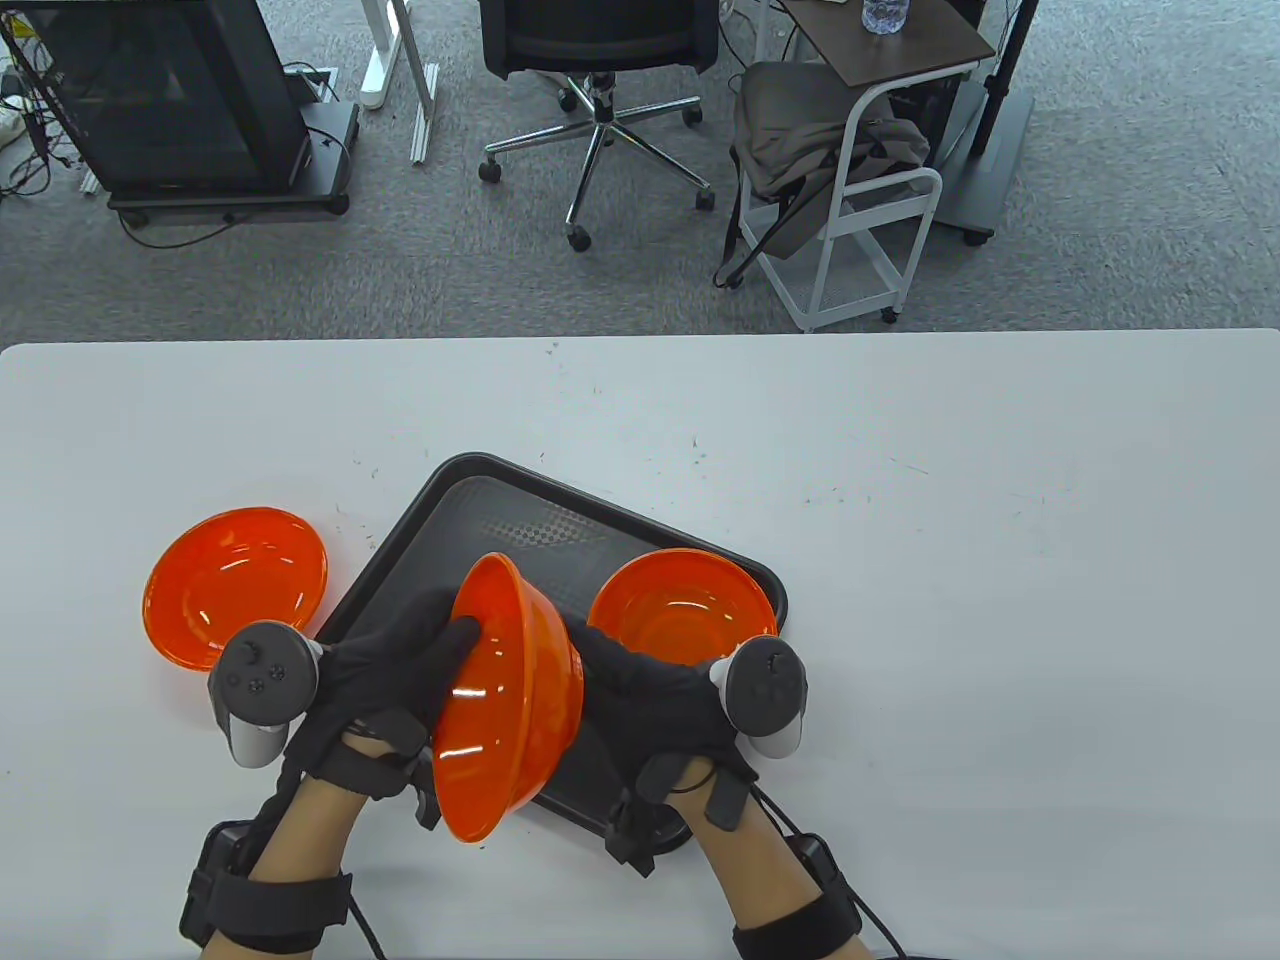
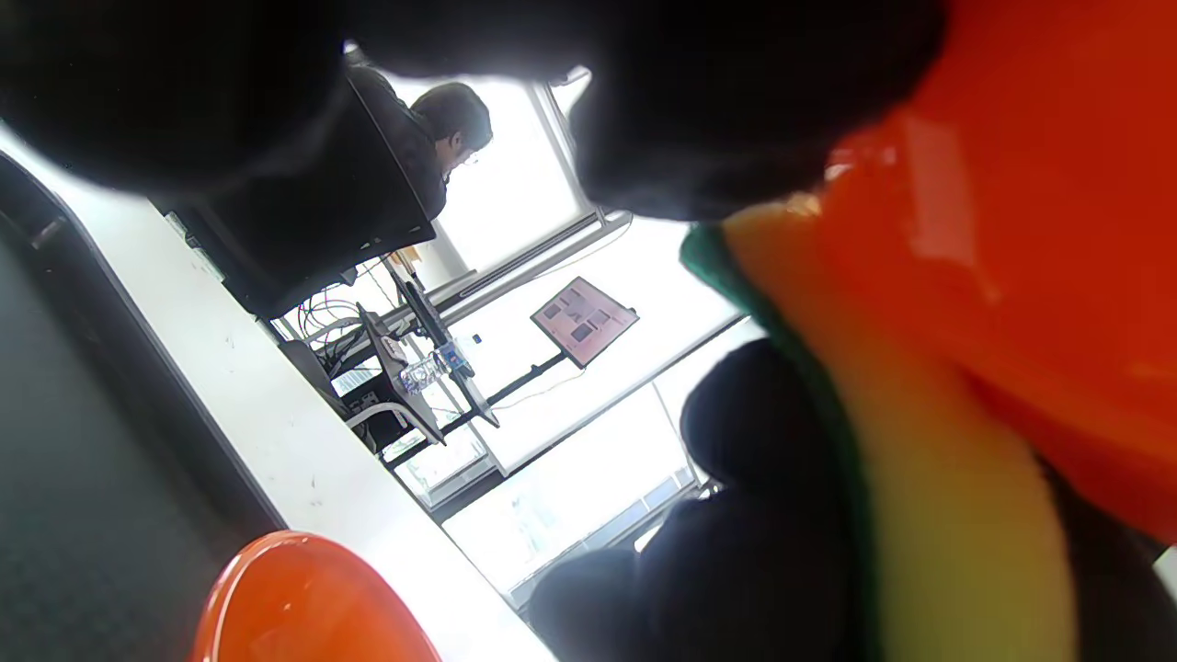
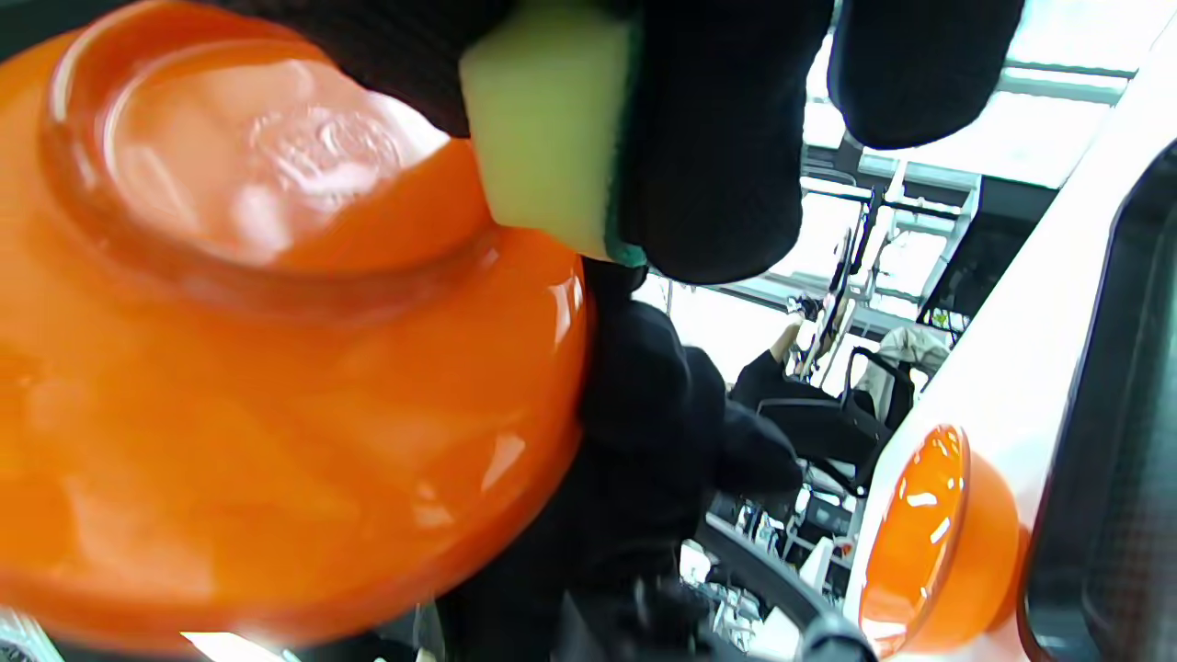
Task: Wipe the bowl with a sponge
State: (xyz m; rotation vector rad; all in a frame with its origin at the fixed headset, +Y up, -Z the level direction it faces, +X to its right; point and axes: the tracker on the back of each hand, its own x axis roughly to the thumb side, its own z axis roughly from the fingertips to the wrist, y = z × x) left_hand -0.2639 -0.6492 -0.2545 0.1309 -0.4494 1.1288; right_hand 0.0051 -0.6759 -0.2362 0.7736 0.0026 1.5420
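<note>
Left hand point(image 1: 385, 690) gripping the rim of an orange bowl point(image 1: 515, 700), fingers curled over the edge into its inside; bowl held tipped on its side above the near edge of a dark tray point(image 1: 470, 500), opening turned toward the left. Right hand point(image 1: 655, 700) pressed to the bowl's outside, near its foot ring, pinching a yellow sponge with a green scouring face point(image 3: 547, 119) between gloved fingers point(image 3: 717, 156); sponge touching the bowl just beside the foot ring. Hidden behind bowl and hand in the table view. Second orange bowl point(image 1: 685, 605) upright on the tray's right part, just beyond the right hand. Third orange bowl point(image 1: 235, 585) upright on the white table point(image 1: 1000, 560), just left of the tray.
</note>
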